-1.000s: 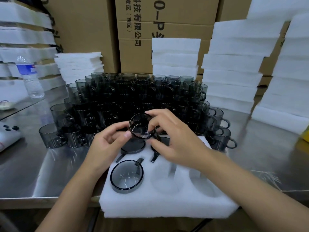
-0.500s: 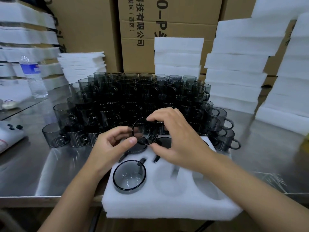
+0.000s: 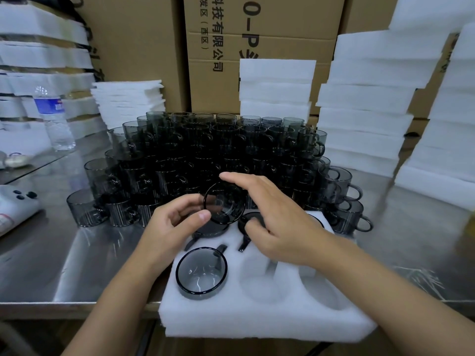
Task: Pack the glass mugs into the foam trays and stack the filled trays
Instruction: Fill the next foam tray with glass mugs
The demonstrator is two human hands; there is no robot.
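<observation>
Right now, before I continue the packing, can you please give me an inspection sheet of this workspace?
Surface: steel table; foam tray overhangs its near edge.
Job's things: front-left mug seated in the tray; empty pockets at front middle and front right; back-row mugs partly hidden by the hands; stacked mugs behind the tray.
Clutter: water bottle and white device with dark buttons at the left.
Grippers: left hand pinches the rim of the held mug; right hand arches over it.
Cables: nothing seen.
Surroundings: cardboard boxes, foam stacks.
</observation>
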